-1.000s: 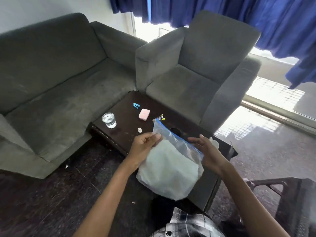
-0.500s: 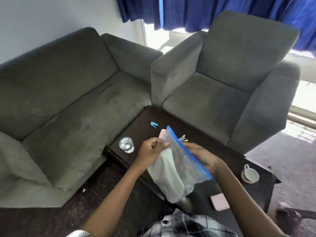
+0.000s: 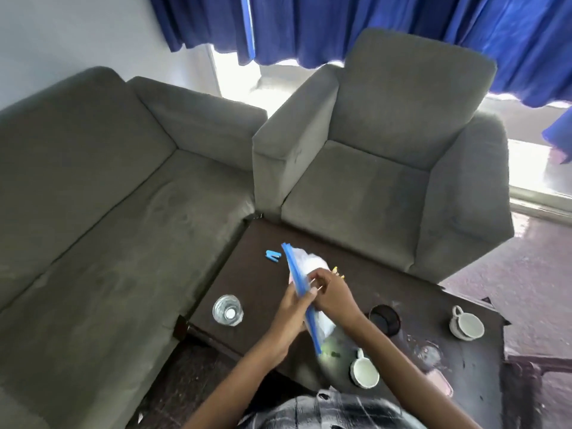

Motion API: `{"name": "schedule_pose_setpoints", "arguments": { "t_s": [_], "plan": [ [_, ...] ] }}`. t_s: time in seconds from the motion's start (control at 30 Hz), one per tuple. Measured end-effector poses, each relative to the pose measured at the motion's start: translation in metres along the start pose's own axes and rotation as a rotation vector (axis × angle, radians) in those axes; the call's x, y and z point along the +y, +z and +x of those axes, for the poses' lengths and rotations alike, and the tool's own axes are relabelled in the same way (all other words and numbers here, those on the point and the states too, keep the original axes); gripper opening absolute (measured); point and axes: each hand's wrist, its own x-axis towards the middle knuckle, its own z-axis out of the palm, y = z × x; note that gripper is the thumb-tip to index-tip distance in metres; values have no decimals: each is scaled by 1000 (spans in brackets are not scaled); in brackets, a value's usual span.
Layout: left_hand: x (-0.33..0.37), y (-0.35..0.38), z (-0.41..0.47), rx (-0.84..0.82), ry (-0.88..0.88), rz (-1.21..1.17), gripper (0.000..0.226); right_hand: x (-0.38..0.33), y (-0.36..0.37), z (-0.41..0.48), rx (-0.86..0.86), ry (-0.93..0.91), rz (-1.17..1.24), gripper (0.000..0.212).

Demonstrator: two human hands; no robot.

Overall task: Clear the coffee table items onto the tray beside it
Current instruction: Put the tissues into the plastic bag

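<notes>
L grip (image 3: 291, 311) & R grip (image 3: 332, 294) both pinch the zip bag (image 3: 309, 263) by its blue strip (image 3: 294, 269), prob. to seal it, bench (image 3: 253, 289) just below.

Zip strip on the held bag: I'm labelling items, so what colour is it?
Blue zip strip on a clear bag, best in the head view.

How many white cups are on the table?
2. One white cup sits close in front, just below the bag; the other white cup is far right. The bag may hide more.
</notes>
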Motion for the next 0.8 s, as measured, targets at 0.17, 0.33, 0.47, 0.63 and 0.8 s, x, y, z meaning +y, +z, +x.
{"name": "schedule_pose_setpoints", "arguments": {
  "t_s": [0.17, 0.33, 0.47, 0.63, 0.8],
  "plan": [
    [24, -45, 35, 3, 9, 139, 15, -12, 10, 21, 168, 138, 110, 5],
    [38, -81, 57, 4, 10, 238, 24, -11, -1, 22, 355, 239, 146, 24],
    [44, -85, 64, -15, -16, 231, 31, -1, -1, 13, 486, 305, 184, 30],
    [46, -79, 60, -78, 8, 310, 32, -4, 7, 6, 557, 182, -68, 41],
    [47, -73, 59, -111, 39, 392, 30, -7, 4, 0, 506, 90, -84, 46]
  ]
}}
